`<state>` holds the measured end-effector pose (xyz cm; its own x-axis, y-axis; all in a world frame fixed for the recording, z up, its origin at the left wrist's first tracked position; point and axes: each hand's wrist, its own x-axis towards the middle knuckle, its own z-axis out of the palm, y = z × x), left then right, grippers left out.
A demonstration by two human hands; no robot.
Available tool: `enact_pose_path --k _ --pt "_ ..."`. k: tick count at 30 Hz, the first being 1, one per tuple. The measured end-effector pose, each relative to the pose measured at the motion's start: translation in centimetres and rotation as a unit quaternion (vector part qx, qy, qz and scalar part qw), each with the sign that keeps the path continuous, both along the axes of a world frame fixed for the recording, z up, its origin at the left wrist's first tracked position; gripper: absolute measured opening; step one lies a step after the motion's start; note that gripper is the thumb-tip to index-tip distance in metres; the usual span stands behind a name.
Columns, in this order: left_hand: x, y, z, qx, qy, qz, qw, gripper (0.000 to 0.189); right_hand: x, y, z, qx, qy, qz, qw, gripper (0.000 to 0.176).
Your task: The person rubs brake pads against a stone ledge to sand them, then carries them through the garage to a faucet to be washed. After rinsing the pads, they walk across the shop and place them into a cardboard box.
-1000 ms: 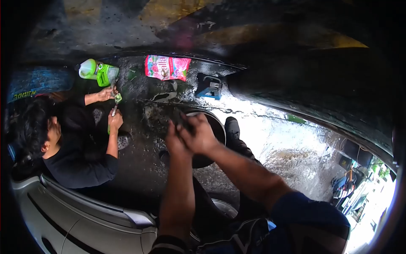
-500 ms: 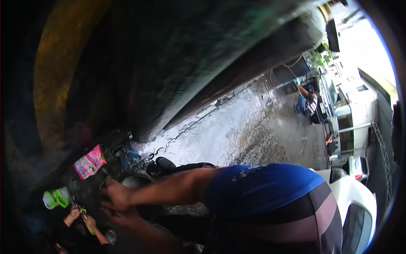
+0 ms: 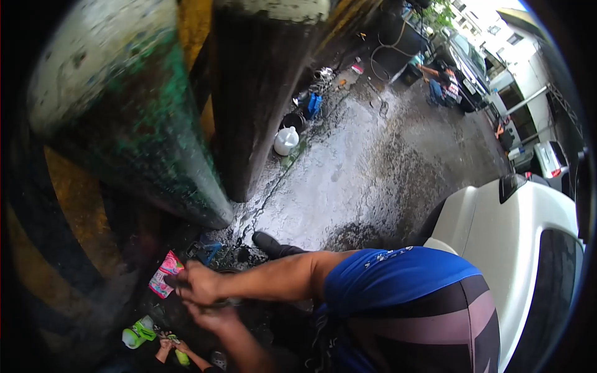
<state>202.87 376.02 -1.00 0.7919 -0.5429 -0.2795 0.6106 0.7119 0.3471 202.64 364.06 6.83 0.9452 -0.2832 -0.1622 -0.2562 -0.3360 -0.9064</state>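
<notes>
The person's two hands meet low at the left of the head view, above the wet floor point(image 3: 348, 180). The right hand point(image 3: 198, 284), at the end of the bare arm that runs out from the blue sleeve point(image 3: 392, 276), has its fingers curled tight around a small dark thing point(image 3: 173, 280) that pokes out toward the left, too blurred to name. The left hand point(image 3: 212, 314) lies just beneath it, touching or nearly touching; whether its fingers grip anything cannot be told. Behind the hands the rim of a dark round basin point(image 3: 229, 271) shows in part. A pink packet point(image 3: 165, 273) lies on the floor just beside the right hand, with a blue object point(image 3: 208, 248) near it and the person's dark shoe point(image 3: 270, 244) a little further right. Lower down a green-and-white jug point(image 3: 138, 332) sits beside a co-worker's hands point(image 3: 165, 348). A yellow-and-black pillar point(image 3: 124, 124) rises at the left; well apart stand a white jug point(image 3: 286, 140) and, at the right edge, a white car point(image 3: 516, 248).
</notes>
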Motion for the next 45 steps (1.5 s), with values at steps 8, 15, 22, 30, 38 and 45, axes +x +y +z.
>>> enact_pose_path --k 8,15,22,30,38,45 --pt "-9.4 -17.0 4.3 0.077 0.073 -0.142 0.984 0.05 -11.6 -13.7 -2.1 -0.007 -0.019 -0.329 0.944 0.043" --pt "-19.7 -41.6 6.2 0.077 0.005 -0.339 0.938 0.057 -24.5 -36.7 -1.3 -0.006 -0.044 -0.462 0.886 0.051" --pt "-30.8 -65.7 9.4 0.051 -0.02 -0.43 0.901 0.05 -38.0 -57.4 3.1 -0.056 -0.019 -0.571 0.819 0.047" --pt "-38.7 -87.2 7.4 0.086 0.069 -0.465 0.878 0.038 -44.8 -79.8 -0.1 -0.057 -0.074 -0.63 0.771 0.046" --pt "-43.4 -107.7 3.4 0.07 -0.015 -0.478 0.876 0.046 -49.8 -102.1 -4.4 0.076 -0.082 -0.675 0.729 0.047" --pt "-48.5 -121.5 2.7 0.121 0.045 -0.475 0.871 0.045 -54.7 -115.6 -4.9 0.034 0.035 -0.627 0.777 0.045"
